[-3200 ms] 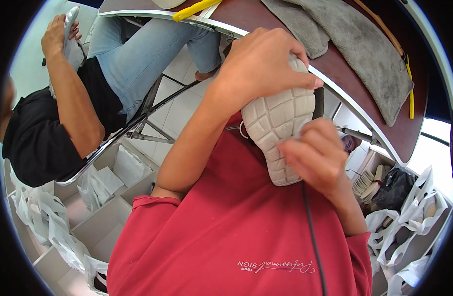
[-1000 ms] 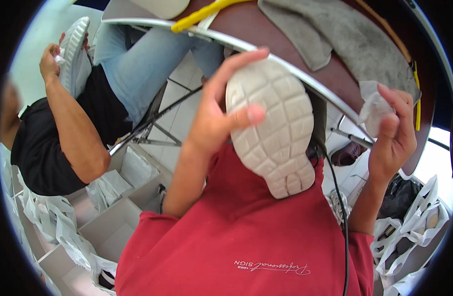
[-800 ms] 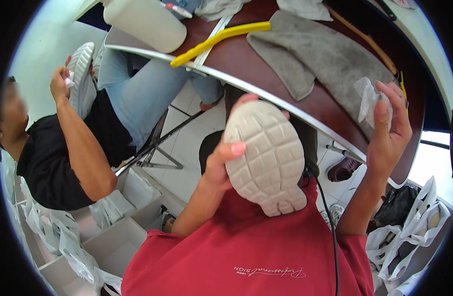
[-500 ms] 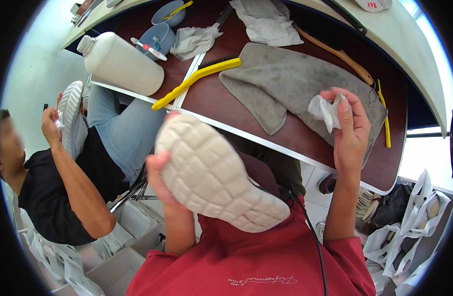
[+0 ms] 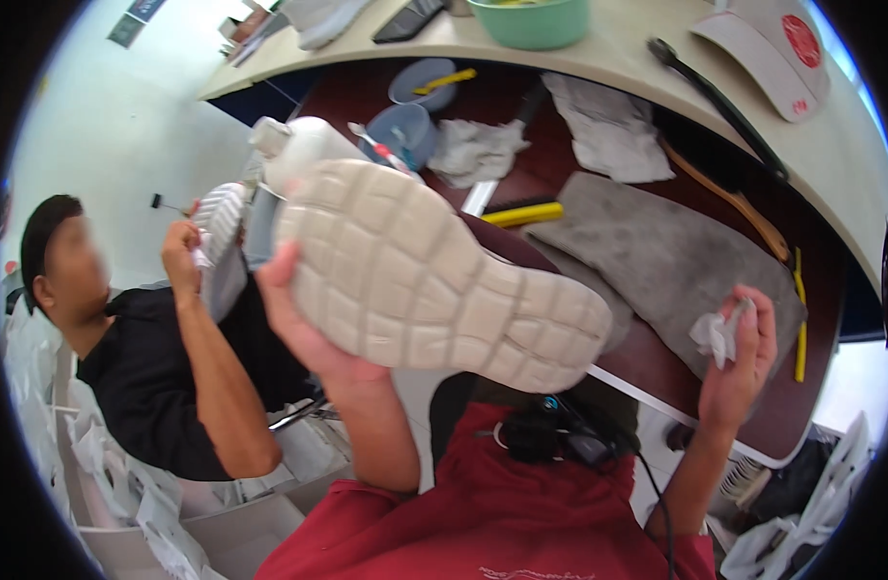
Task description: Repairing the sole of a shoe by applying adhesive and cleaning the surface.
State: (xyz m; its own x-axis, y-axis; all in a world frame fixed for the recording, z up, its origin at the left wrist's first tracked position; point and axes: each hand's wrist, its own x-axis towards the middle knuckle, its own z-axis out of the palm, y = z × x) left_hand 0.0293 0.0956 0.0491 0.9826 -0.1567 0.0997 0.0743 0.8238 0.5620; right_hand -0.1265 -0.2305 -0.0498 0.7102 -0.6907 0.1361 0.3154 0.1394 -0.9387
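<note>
My left hand (image 5: 314, 324) grips a shoe (image 5: 405, 271) by its toe end, with the cream, block-patterned sole turned up toward me. The thumb presses on the sole's edge, while the fingers and the shoe's upper are mostly hidden behind it. Off to the right, my right hand (image 5: 744, 362) is closed on a crumpled white tissue (image 5: 716, 338), pinched between thumb and fingers. It hovers over the right end of a grey cloth (image 5: 657, 246) spread on the dark red table (image 5: 657, 377). Behind the shoe, a yellow-handled brush (image 5: 526, 214) is partly covered.
A white bottle (image 5: 314, 145), blue bowls (image 5: 405, 130) and crumpled wipes (image 5: 478, 150) stand beyond the shoe. A wooden-handled brush (image 5: 744, 213) lies at the far right. A green basin (image 5: 531, 21) is on the upper shelf. At left, a co-worker (image 5: 164, 367) holds another shoe (image 5: 222, 242).
The shoe has risen away from my lap and now covers part of the bottle and yellow brush. My right hand, still pinching the tissue, sits lower and farther right in view. The view has shifted.
</note>
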